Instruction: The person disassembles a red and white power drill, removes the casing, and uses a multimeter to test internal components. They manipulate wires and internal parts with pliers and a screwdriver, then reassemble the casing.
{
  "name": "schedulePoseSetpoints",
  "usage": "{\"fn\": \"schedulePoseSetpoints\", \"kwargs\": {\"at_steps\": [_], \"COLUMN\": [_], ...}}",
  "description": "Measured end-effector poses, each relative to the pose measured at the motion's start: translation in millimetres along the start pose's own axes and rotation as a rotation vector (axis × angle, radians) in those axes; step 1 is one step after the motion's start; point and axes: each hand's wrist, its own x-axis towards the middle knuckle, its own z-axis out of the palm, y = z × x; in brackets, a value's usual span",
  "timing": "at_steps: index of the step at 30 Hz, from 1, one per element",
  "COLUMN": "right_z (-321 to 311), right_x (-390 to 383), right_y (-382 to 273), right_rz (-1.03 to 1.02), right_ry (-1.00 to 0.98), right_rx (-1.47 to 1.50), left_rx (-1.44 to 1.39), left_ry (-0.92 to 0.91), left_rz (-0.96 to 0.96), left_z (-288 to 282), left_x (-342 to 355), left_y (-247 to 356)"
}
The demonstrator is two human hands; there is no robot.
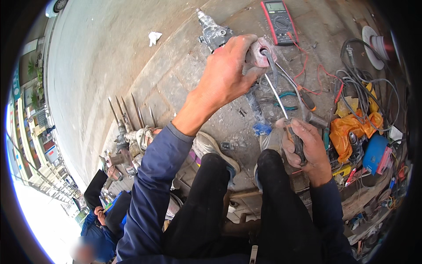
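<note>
My left hand [231,66] is closed around the dusty rear end of a power tool [215,36]. The tool lies on the ground with its metal nose pointing up and left. Its pinkish end piece [265,52] has a round hole, and a grey cord [272,70] comes out of it. In my right hand [307,147] is a screwdriver [278,97], its dark handle in my fingers. The bare shaft slants up and left, its tip just below the end piece and apart from it. Part of the tool is hidden behind my left hand.
A red-black multimeter [280,23] with red leads lies beyond. Right are teal pliers [288,102], an orange-handled screwdriver [309,102], an orange bag [351,134], coiled cables [360,83] and a spool [373,46]. Dusty power tools [132,145] with pointed bits stand left, near another person [99,240].
</note>
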Motion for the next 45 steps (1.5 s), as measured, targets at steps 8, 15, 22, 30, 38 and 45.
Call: {"fn": "schedulePoseSetpoints", "kwargs": {"at_steps": [8,15,22,30,38,45], "right_z": [-26,7,10,-26,-55,-26], "right_x": [26,15,31,39,84,34], "right_y": [14,18,47,25,44,32], "right_rz": [-0.77,-0.192,-0.38,-0.27,-0.739,-0.501], "right_ry": [0.378,0.139,0.193,-0.002,0.198,0.276], "right_rx": [-1.052,-0.221,-0.371,-0.315,-0.805,-0.873], "left_rx": [-0.026,-0.038,-0.03,-0.034,-0.037,-0.009], "left_ry": [0.011,0.014,0.008,0.031,0.032,0.053], "left_rz": [-0.013,-0.003,-0.021,-0.034,-0.022,-0.048], "left_z": [1,3,6,7,6,4], "left_x": [4,1,6,-4,-4,3], "left_y": [5,0,5,0,-3,1]}}
